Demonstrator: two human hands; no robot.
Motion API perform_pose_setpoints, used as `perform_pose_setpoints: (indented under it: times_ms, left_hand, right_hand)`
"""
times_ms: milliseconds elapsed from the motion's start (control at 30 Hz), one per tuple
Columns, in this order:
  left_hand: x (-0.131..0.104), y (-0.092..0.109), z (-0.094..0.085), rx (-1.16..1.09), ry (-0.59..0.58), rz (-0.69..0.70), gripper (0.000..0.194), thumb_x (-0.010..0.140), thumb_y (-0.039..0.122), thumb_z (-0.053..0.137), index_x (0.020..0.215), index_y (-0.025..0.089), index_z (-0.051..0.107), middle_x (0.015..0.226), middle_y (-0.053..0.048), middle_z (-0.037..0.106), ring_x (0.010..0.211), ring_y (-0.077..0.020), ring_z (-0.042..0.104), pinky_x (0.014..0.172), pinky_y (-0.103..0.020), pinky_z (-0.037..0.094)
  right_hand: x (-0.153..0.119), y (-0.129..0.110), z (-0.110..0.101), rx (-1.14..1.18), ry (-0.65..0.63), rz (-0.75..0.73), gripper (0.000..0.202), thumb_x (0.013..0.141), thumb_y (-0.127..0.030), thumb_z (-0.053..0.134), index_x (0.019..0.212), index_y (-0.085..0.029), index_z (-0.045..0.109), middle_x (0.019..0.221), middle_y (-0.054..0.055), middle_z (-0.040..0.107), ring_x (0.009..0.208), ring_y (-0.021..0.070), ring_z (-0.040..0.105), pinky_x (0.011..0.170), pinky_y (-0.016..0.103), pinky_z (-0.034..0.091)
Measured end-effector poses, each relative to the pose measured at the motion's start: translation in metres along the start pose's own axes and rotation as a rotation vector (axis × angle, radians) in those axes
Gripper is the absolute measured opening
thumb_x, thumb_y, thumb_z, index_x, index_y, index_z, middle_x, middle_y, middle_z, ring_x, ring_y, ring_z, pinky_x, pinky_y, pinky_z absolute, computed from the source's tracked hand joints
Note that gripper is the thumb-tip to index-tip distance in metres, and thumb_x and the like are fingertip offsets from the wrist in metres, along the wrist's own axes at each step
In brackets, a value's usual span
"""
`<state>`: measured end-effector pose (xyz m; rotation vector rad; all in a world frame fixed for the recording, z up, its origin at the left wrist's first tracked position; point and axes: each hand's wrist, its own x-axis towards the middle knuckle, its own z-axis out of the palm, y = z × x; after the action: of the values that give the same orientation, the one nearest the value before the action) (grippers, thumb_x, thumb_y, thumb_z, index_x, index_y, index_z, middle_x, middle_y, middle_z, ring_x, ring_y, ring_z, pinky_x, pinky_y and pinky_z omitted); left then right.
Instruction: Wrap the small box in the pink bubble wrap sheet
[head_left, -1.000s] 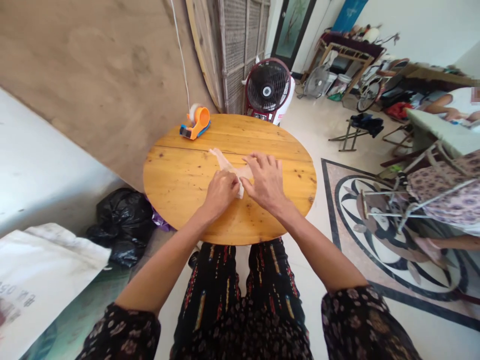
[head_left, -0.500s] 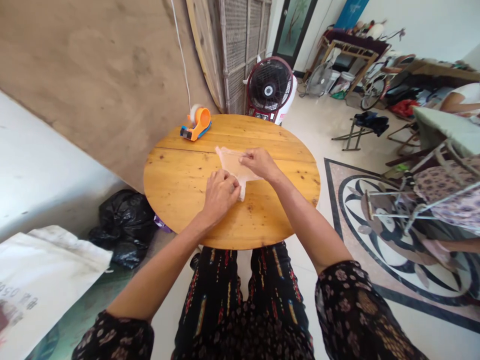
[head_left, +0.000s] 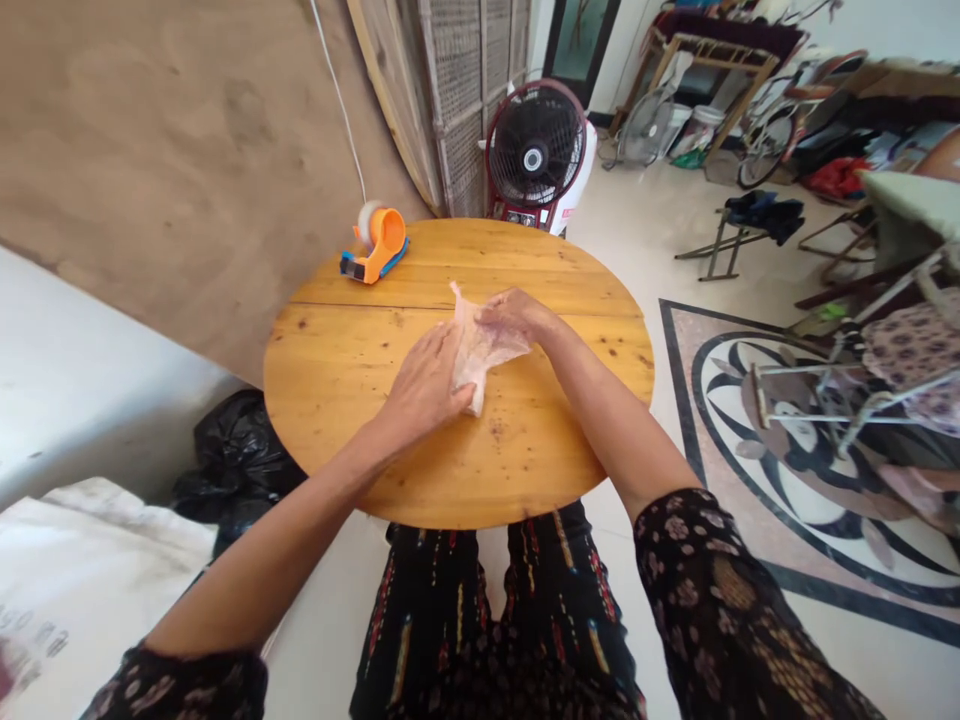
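A crumpled sheet of thin, translucent pinkish wrap (head_left: 474, 345) lies near the middle of the round wooden table (head_left: 337, 370). My left hand (head_left: 431, 375) is stretched out flat against the wrap's left side, its thumb at the lower end. At the wrap's upper right, my right hand (head_left: 514, 315) has its fingers closed on the sheet, and a loose flap hangs out below that hand. A narrow corner sticks up between the hands. Whether something lies inside the wrap cannot be made out.
An orange and blue tape dispenser (head_left: 379, 245) stands at the table's back left. Behind the table is a fan (head_left: 534, 158). Black bags (head_left: 240, 450) and a white sack (head_left: 97, 570) lie at the left. A folding stool (head_left: 731, 235) and chair frames are at the right.
My left hand has opened from a curled grip and turned flat along the wrap. The wrap is more gathered, with its top corner shifted right. The view has also shifted slightly.
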<state>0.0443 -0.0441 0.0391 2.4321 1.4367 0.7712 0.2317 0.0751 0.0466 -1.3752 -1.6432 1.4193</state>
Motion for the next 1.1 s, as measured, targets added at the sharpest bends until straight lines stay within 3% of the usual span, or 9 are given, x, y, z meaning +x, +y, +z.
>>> perform_pose_setpoints:
  times_ms: [100, 200, 267, 367, 600, 733, 867, 1000, 1100]
  left_hand:
    - [0.010, -0.005, -0.006, -0.009, -0.107, 0.074, 0.059, 0.076, 0.026, 0.060, 0.133, 0.020, 0.049, 0.139, -0.013, 0.055, 0.138, -0.0369, 0.043, 0.115, -0.053, 0.035]
    - [0.021, -0.010, -0.014, -0.053, -0.218, 0.166, 0.032, 0.074, 0.029, 0.058, 0.105, 0.022, 0.061, 0.117, -0.010, 0.063, 0.117, -0.0354, 0.055, 0.105, -0.051, 0.044]
    - [0.029, -0.014, -0.018, -0.076, -0.316, 0.210, 0.011, 0.073, 0.029, 0.057, 0.082, 0.023, 0.058, 0.096, -0.008, 0.063, 0.096, -0.0309, 0.059, 0.092, -0.047, 0.048]
    - [0.039, -0.018, -0.022, -0.074, -0.389, 0.249, 0.005, 0.072, 0.026, 0.055, 0.075, 0.023, 0.052, 0.088, -0.007, 0.058, 0.083, -0.0265, 0.055, 0.084, -0.044, 0.048]
    - [0.046, -0.018, -0.016, -0.137, -0.430, 0.241, 0.015, 0.069, 0.026, 0.056, 0.083, 0.022, 0.055, 0.094, -0.008, 0.057, 0.090, -0.0287, 0.056, 0.089, -0.044, 0.046]
    - [0.038, -0.025, -0.006, -0.157, -0.423, 0.193, 0.038, 0.077, 0.033, 0.054, 0.113, 0.021, 0.059, 0.124, -0.012, 0.060, 0.123, -0.0361, 0.051, 0.108, -0.049, 0.037]
    - [0.032, -0.035, -0.003, -0.092, -0.471, 0.175, 0.063, 0.085, 0.040, 0.048, 0.144, 0.017, 0.044, 0.157, -0.015, 0.037, 0.149, -0.0374, 0.025, 0.121, -0.051, 0.022]
    - [0.032, -0.033, -0.009, 0.011, -0.564, 0.199, 0.069, 0.091, 0.042, 0.041, 0.152, 0.012, 0.030, 0.164, -0.018, 0.022, 0.154, -0.0339, 0.013, 0.123, -0.053, 0.014]
    - [0.033, -0.027, -0.013, 0.043, -0.562, 0.202, 0.069, 0.091, 0.041, 0.042, 0.154, 0.014, 0.029, 0.166, -0.015, 0.019, 0.155, -0.0327, 0.010, 0.124, -0.053, 0.009]
  right_hand:
    - [0.010, 0.003, -0.005, -0.031, -0.022, 0.033, 0.021, 0.068, -0.016, 0.067, 0.052, -0.018, 0.054, 0.048, -0.003, 0.053, 0.045, 0.0088, 0.046, 0.046, 0.023, 0.034]
    - [0.013, 0.007, -0.005, 0.013, -0.023, 0.053, 0.019, 0.070, -0.017, 0.068, 0.054, -0.017, 0.057, 0.049, -0.002, 0.055, 0.045, 0.0101, 0.048, 0.046, 0.024, 0.036]
    - [0.011, 0.008, -0.005, 0.042, 0.001, 0.052, 0.018, 0.071, -0.018, 0.068, 0.056, -0.017, 0.058, 0.049, -0.002, 0.055, 0.045, 0.0110, 0.049, 0.046, 0.025, 0.037]
    - [0.008, 0.008, -0.006, 0.050, 0.016, 0.058, 0.019, 0.072, -0.018, 0.067, 0.056, -0.018, 0.057, 0.048, -0.003, 0.054, 0.044, 0.0110, 0.048, 0.045, 0.025, 0.036]
    - [0.007, 0.007, -0.007, 0.136, 0.056, 0.052, 0.028, 0.077, -0.019, 0.067, 0.055, -0.019, 0.049, 0.050, -0.006, 0.048, 0.047, 0.0076, 0.043, 0.048, 0.022, 0.036]
    - [0.009, 0.008, -0.005, 0.150, 0.040, 0.057, 0.028, 0.080, -0.022, 0.066, 0.057, -0.018, 0.051, 0.051, -0.004, 0.051, 0.047, 0.0083, 0.044, 0.049, 0.023, 0.037]
    - [0.010, 0.009, -0.003, 0.162, 0.088, 0.026, 0.030, 0.084, -0.025, 0.062, 0.056, -0.017, 0.055, 0.050, -0.004, 0.053, 0.047, 0.0087, 0.045, 0.049, 0.022, 0.036]
    - [0.013, 0.009, 0.000, 0.124, 0.178, 0.008, 0.035, 0.089, -0.025, 0.053, 0.056, -0.016, 0.059, 0.048, -0.003, 0.052, 0.046, 0.0094, 0.044, 0.047, 0.022, 0.034]
    - [0.017, 0.011, 0.001, 0.110, 0.215, -0.022, 0.034, 0.088, -0.023, 0.054, 0.055, -0.016, 0.058, 0.049, -0.004, 0.051, 0.046, 0.0083, 0.043, 0.047, 0.022, 0.032]
